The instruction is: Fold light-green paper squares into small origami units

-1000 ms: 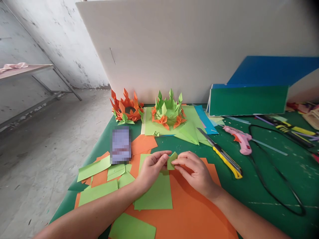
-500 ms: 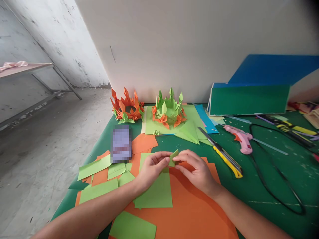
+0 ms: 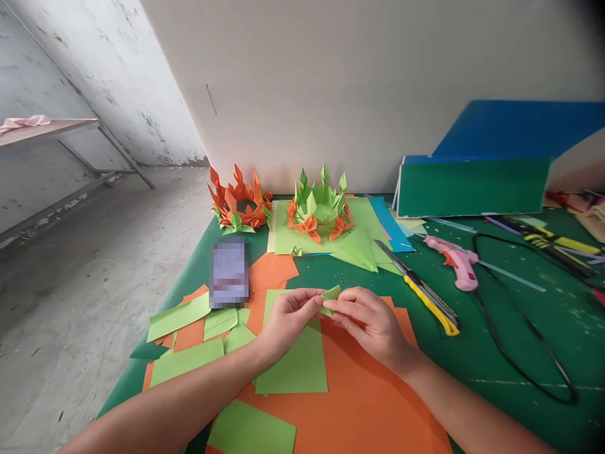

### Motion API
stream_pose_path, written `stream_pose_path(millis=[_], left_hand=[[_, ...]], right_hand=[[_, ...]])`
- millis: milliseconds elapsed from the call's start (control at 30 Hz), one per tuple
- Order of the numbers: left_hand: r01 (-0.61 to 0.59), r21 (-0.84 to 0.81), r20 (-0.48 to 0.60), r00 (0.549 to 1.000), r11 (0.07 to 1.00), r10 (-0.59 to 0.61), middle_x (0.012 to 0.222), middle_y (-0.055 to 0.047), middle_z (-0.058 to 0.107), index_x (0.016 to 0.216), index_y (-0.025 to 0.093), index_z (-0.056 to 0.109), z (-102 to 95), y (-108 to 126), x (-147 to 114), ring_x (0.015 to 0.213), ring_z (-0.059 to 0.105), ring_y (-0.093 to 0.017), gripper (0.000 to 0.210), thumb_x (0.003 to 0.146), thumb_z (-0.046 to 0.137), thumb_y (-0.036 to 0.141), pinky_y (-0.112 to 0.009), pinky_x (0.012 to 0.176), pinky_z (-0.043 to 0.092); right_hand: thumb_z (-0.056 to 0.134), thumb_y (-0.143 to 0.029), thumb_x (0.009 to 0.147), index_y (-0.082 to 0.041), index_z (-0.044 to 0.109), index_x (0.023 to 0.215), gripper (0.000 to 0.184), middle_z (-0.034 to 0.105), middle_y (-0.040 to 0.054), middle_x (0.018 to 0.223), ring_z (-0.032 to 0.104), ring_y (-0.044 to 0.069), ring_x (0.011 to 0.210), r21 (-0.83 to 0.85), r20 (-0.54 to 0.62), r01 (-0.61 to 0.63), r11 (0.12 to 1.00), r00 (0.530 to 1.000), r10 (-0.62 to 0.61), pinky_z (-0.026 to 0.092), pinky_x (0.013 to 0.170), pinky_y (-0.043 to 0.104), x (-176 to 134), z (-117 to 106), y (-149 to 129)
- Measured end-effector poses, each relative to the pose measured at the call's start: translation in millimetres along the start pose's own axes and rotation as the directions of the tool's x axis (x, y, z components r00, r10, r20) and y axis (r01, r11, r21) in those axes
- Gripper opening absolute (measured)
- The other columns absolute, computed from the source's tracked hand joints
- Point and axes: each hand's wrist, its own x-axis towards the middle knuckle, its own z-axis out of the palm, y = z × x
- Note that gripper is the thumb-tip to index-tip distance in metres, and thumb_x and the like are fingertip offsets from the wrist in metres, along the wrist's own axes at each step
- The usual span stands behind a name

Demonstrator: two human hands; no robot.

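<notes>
Between my two hands is a small folded piece of green paper (image 3: 332, 292). My left hand (image 3: 292, 315) pinches its left side between thumb and fingers. On the other side, my right hand (image 3: 371, 320) is closed on the paper, its fingertips pressed against the fold and partly hiding it. Below the hands lie a green paper sheet (image 3: 293, 366) and a large orange sheet (image 3: 368, 403). Farther back stand a green folded-paper crown (image 3: 324, 205) with orange flowers and an orange paper crown (image 3: 240, 202) with green leaves.
A yellow utility knife (image 3: 428, 299) with its blade out and a pink glue gun (image 3: 454, 260) with a looping black cord lie on the right. Green paper pieces (image 3: 189, 362) and a pixelated rectangle (image 3: 229, 272) are on the left. A green board (image 3: 472, 188) stands behind.
The fingers of my right hand have shifted left over the folded green paper, which is now tilted and more covered. My left hand stays nearly in place.
</notes>
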Motion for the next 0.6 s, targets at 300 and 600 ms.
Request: stream_pose_path(millis=[300, 600], left_hand=[[-0.001, -0.005, -0.013, 1.000, 1.000, 0.001, 0.083, -0.005, 0.074, 0.092, 0.015, 0.073, 2.9, 1.0, -1.1, 0.072, 0.068, -0.018, 0.032, 0.075, 0.073, 0.041, -0.033, 0.076, 0.056], [0.003, 0.009, -0.020, 1.000, 1.000, -0.003, 0.084, -0.005, 0.074, 0.089, 0.015, 0.071, 2.3, 0.8, -0.5, 0.070, 0.069, -0.017, 0.031, 0.075, 0.073, 0.042, -0.032, 0.071, 0.057]], right_hand=[[0.056, -0.017, 0.092, -0.029, 0.069, 0.107, 0.024, 0.062, 0.0040, 0.082, 0.058, 0.018, 0.076, -0.078, 0.016, 0.060, 0.995, 0.998, -0.059, 0.050, 0.065, 0.031, -0.2, -0.9, 0.6], [0.056, -0.015, 0.091, -0.030, 0.063, 0.115, 0.029, 0.062, 0.0043, 0.090, 0.061, 0.019, 0.084, -0.030, 0.034, 0.030, 0.999, 0.999, -0.029, 0.054, 0.072, 0.033, -1.0, 1.0, 1.3]])
